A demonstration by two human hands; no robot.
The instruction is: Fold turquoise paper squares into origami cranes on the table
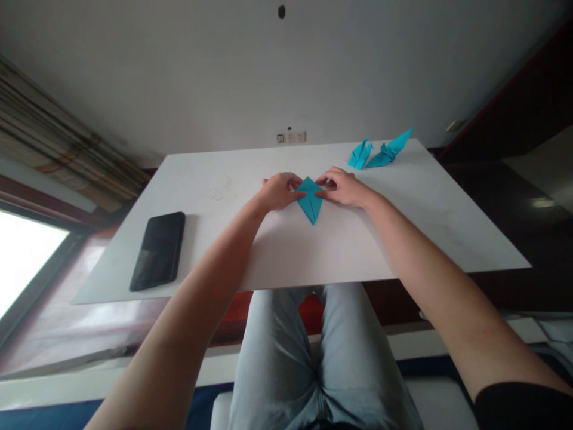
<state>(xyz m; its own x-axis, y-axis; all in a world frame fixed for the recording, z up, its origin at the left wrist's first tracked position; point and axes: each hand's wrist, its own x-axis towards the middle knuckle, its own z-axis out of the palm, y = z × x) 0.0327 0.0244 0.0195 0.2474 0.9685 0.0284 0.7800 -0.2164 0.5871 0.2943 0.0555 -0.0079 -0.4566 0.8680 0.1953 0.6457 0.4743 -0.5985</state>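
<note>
A teal sheet of paper (310, 203), folded into a narrow kite shape with its tip toward me, lies flat in the middle of the white table (250, 251). My left hand (278, 191) pinches its upper left corner with curled fingers. My right hand (342, 186) pinches the upper right corner in the same way. Both hands rest on the tabletop, one on each side of the paper.
Two finished teal paper figures (360, 155) (388, 150) stand at the table's far right. A black phone (159, 251) lies face up near the left front edge. A wall socket (290, 137) sits behind the table. My knees show below the near edge.
</note>
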